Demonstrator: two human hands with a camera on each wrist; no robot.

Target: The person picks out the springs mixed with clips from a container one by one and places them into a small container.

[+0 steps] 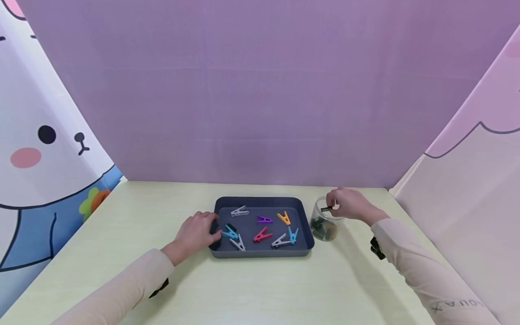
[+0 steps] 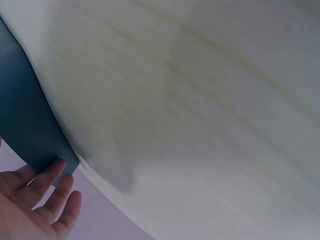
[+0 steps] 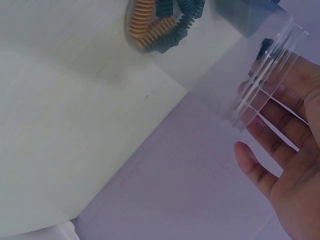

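Clear plastic, the jar (image 1: 325,224) stands upright at the table's right, just right of the dark tray (image 1: 260,250), with green and orange ridged pieces at its bottom. Your right hand (image 1: 350,204) pinches a small dark clip (image 1: 326,209) at the jar's mouth, lying left-right. Your left hand (image 1: 196,232) rests with relaxed fingers on the tray's near-left corner.

Clear jar (image 1: 325,225) upright beside dark tray (image 1: 263,253) — 1 dark clip (image 1: 326,209) at its mouth.
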